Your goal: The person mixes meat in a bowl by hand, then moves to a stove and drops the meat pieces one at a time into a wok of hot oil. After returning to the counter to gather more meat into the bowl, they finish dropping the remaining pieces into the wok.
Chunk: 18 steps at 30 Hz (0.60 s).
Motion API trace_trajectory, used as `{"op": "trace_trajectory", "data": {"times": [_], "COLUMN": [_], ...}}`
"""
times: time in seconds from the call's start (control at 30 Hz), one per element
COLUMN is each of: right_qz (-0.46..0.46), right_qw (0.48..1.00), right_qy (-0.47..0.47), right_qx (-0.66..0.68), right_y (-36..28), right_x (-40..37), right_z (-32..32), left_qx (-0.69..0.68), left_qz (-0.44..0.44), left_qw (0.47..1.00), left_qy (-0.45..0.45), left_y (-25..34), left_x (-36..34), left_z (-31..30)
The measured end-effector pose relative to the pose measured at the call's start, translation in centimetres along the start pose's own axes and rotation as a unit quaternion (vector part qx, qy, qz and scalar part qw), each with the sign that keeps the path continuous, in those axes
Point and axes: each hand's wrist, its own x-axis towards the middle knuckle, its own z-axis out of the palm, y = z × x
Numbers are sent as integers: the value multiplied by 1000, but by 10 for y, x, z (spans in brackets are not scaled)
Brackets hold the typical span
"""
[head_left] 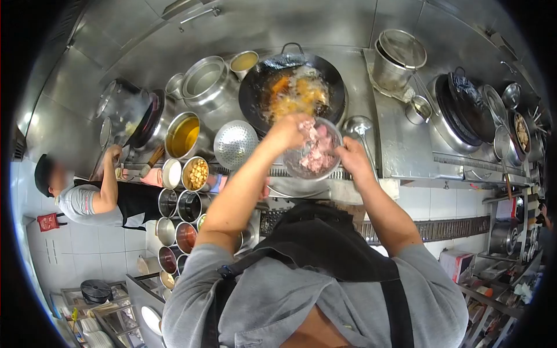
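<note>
My right hand (354, 156) grips the rim of a clear bowl (296, 166) from the right, with the thumb over its edge. Chunks of raw pink meat (318, 152) lie in the bowl. At its upper left, my left hand (290, 131) is closed on some of the meat, its fingertips partly hidden. Just beyond the bowl sits a black wok (250, 95), where orange and pale pieces of food (299, 95) bubble in oil.
A perforated skimmer (235, 144) and a pot of yellow oil (187, 137) stand to the left. A ladle (357, 125) lies at right. Several seasoning tins (187, 236) line the left side. Further left, another person (96, 197) works at a second wok.
</note>
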Motion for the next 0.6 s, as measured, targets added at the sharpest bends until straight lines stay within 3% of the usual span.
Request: {"op": "trace_trajectory", "data": {"times": [0.1,0.13,0.2,0.27,0.33,0.47,0.53,0.6], "right_qz": [-2,-7,-10,-4,3,9,-5,-22], "right_qw": [1000,999,997,997,997,999,999,999], "right_qy": [31,29,28,44,35,32,37,42], "right_qx": [1,33,66,65,64,36,11,-12], "right_y": [-6,-3,6,16,25,23,20,14], "right_x": [0,3,5,11,16,13,13,14], "right_z": [-14,-16,-20,-23,-29,-38,-40,-40], "left_qx": [-301,-298,-47,-58,-233,-12,24,126], "left_qz": [-20,-23,35,22,-87,-10,9,87], "left_qw": [947,947,995,996,962,998,996,986], "left_qy": [-111,-115,-76,-61,-109,-56,-80,-66], "left_y": [6,6,11,20,29,21,16,22], "left_x": [12,17,22,24,22,25,22,8], "left_z": [1,3,8,10,6,6,15,33]}}
